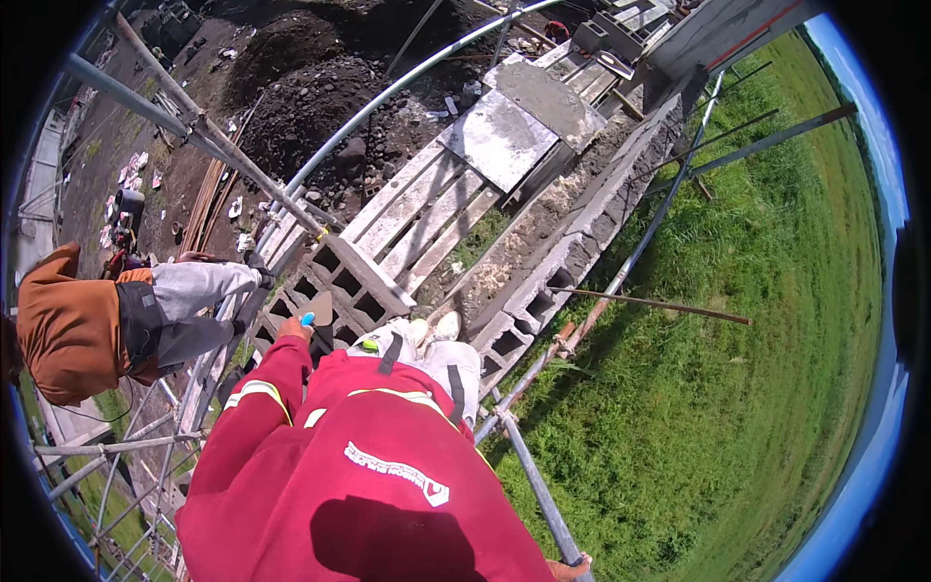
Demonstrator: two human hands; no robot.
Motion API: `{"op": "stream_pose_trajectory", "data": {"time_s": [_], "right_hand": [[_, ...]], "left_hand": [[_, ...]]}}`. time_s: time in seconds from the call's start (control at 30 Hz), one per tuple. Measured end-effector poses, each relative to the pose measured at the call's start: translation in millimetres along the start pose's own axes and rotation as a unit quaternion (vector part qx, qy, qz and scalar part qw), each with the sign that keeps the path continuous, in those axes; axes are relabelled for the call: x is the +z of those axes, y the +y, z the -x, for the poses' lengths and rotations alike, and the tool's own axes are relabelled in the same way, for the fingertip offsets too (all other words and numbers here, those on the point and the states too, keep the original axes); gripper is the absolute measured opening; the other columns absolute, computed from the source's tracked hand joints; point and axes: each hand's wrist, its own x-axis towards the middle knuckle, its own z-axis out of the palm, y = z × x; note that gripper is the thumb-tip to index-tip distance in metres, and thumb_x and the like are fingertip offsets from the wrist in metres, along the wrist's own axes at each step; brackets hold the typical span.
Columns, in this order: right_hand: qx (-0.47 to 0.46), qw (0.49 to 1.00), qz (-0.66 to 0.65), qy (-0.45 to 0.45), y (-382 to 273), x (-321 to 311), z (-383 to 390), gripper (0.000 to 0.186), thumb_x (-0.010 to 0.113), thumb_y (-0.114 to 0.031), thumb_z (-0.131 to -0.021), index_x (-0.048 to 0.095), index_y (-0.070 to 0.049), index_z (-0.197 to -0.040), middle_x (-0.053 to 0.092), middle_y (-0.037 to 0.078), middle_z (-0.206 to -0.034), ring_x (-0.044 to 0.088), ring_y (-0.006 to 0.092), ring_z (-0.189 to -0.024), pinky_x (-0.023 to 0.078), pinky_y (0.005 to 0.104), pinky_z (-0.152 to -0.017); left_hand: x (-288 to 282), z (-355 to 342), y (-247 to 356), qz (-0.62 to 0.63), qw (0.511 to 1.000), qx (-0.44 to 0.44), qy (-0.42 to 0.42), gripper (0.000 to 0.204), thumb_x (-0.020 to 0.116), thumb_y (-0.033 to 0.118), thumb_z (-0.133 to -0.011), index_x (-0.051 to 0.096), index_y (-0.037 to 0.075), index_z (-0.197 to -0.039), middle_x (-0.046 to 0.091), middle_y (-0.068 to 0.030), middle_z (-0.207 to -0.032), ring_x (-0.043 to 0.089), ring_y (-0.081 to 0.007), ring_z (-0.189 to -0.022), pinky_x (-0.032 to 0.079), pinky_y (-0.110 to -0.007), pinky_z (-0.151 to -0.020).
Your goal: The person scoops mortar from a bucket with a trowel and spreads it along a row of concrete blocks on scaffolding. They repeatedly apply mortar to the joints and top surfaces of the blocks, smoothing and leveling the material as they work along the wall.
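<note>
My left hand (294, 331) is closed round the blue handle of a trowel (318, 307). Its dull brownish blade points up and away, over the hollow concrete blocks (339, 281) left of my feet. At the lower edge, only part of my right hand (568, 569) shows, closed on a grey scaffold pipe (536, 490) at my right side. A row of blocks topped with mortar (582, 238) runs from beside my feet to the far right.
Wooden planks (422, 209) lead to a mortar-smeared board (504, 136). A bent pipe (364, 107) arches across the left. A co-worker in orange (73, 325) stands at the left among scaffold poles. A rusty bar (669, 306) juts over the grass (737, 388) far below.
</note>
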Motion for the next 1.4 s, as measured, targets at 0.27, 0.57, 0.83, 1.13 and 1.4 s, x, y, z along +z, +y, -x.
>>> {"op": "stream_pose_trajectory", "data": {"time_s": [0.27,0.57,0.83,1.13,1.4], "right_hand": [[0.128,0.955,0.093,-0.251,73.1,169.6,47.6,0.039,0.076,-0.025,-0.096,0.067,0.000,-0.126,0.072,0.012,-0.113,0.066,0.0207,-0.094,0.051,0.0374,-0.086],[0.208,0.801,0.236,-0.510,97.1,323.3,121.1,0.038,0.071,-0.025,-0.100,0.065,-0.001,-0.128,0.072,0.011,-0.111,0.066,0.0186,-0.083,0.051,0.0343,-0.074],[0.201,0.650,0.409,-0.608,106.6,447.0,176.0,0.037,0.068,-0.025,-0.103,0.064,-0.001,-0.131,0.072,0.011,-0.108,0.065,0.0168,-0.073,0.051,0.0315,-0.063],[0.054,0.677,0.138,-0.721,-126.1,780.9,388.1,0.040,0.066,-0.025,-0.106,0.059,-0.002,-0.138,0.073,0.009,-0.106,0.071,0.0176,-0.089,0.058,0.0312,-0.080],[0.015,0.504,0.201,-0.840,-117.0,853.7,577.6,0.034,0.067,-0.022,-0.106,0.064,0.002,-0.130,0.073,0.010,-0.102,0.072,0.0181,-0.085,0.058,0.0328,-0.083]], "left_hand": [[20.7,29.2,56.0,0.238,0.966,-0.085,0.056,0.059,0.079,0.030,-0.089,0.068,0.003,-0.140,0.072,-0.0255,-0.133,0.069,-0.0408,-0.126,0.052,-0.046,-0.109],[19.7,-32.1,142.0,0.572,0.808,-0.119,0.073,0.059,0.066,0.023,-0.102,0.050,0.011,-0.158,0.072,-0.0084,-0.092,0.056,-0.0145,-0.052,0.051,-0.034,-0.045],[-33.5,-132.4,184.5,0.702,0.697,-0.146,-0.036,0.039,0.055,0.024,-0.107,0.064,0.025,-0.145,0.062,-0.0026,-0.091,0.052,-0.0117,-0.060,0.051,-0.031,-0.052],[-8.2,-245.5,201.6,0.632,0.745,-0.191,-0.094,0.024,0.057,0.019,-0.104,0.073,0.020,-0.122,0.060,0.0012,-0.078,0.057,-0.0136,-0.056,0.050,-0.034,-0.049],[144.5,-333.0,227.7,0.652,0.721,-0.214,-0.096,0.029,0.056,0.010,-0.101,0.074,0.023,-0.120,0.061,-0.0026,-0.081,0.056,-0.0133,-0.060,0.045,-0.035,-0.053]]}}
